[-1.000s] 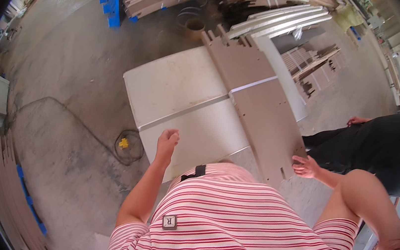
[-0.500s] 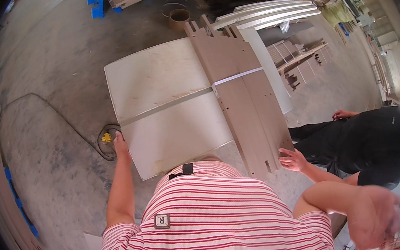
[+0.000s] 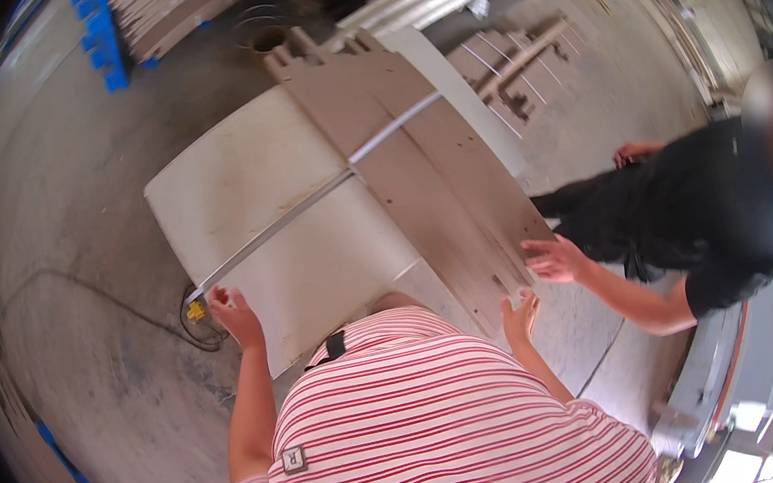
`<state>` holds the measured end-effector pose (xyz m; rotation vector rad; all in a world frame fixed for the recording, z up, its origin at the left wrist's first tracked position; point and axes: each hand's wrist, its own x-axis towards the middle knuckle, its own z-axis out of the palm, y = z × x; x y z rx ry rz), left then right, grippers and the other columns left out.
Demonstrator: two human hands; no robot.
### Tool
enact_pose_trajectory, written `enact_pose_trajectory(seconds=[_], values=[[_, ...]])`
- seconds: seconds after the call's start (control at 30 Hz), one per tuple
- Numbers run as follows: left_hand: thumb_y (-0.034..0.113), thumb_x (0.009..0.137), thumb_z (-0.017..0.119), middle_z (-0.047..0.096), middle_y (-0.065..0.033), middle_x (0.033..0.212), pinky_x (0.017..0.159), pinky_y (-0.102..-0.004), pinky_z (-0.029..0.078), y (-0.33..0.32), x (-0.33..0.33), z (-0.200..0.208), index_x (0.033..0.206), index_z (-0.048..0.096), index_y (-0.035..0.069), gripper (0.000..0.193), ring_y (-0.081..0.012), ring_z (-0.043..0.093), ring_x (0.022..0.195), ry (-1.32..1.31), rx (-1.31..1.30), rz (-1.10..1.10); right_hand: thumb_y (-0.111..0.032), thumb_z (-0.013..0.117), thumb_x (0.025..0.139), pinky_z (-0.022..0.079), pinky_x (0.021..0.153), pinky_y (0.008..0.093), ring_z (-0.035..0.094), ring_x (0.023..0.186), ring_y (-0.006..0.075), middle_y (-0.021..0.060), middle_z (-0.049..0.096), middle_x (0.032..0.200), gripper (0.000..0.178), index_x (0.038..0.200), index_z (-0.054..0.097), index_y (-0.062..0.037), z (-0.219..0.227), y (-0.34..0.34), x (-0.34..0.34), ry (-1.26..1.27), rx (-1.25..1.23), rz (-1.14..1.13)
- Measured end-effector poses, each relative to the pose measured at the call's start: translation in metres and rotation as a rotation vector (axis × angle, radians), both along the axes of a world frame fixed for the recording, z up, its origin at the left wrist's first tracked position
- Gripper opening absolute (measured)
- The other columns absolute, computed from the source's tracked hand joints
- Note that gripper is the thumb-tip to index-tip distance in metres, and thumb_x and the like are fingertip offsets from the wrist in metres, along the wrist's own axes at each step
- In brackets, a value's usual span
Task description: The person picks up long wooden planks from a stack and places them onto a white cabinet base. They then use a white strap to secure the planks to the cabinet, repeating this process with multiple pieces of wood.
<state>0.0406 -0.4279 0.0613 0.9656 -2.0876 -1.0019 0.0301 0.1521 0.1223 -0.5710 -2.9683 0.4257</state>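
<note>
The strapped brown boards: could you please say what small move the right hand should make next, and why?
Probably the right hand should close on the near end of the brown boards: it is open right beside that end, and a co-worker's hand is at the boards' right edge. Whether the right hand touches them is unclear.

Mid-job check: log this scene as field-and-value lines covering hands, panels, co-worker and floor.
Left hand: at the left edge of the white surface; contact unclear
Right hand: beside the near end of the brown panels; contact unclear
Brown panels: on the white surface, crossed by a white strap; far end notched
Co-worker: at right, dressed in black; co-worker's hand by the panels' near right corner
Floor: dark cable and yellow connector at left
</note>
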Motion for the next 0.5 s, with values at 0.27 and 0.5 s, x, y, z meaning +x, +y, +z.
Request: enact_pose_trajectory(seconds=[0.27,0.5], values=[[0.026,0.094,0.057,0.061,-0.0093,0.113,0.086,-0.0343,0.047,0.197,-0.049,-0.016,0.117,0.055,0.002,0.034,-0.0177,0.057,0.1,-0.548,1.894,-1.078,-0.069,0.051,0.083,0.045,0.092,0.0454,0.051,0.111,0.0241,0.0053,0.049,0.128,0.071,0.139,0.042,-0.0269,-0.048,0.026,-0.006,-0.217,-1.545,-0.704],[0.035,0.092,0.061,0.051,-0.008,0.125,0.104,-0.0423,0.038,0.375,-0.043,0.032,0.122,0.051,0.007,0.042,-0.0207,0.04,0.127,-0.637,1.692,-0.732,-0.066,0.039,0.091,0.041,0.099,0.0462,0.046,0.12,0.027,0.0066,0.044,0.132,0.064,0.143,0.036,-0.0288,-0.049,-0.006,0.01,-0.152,-1.93,-0.617]])
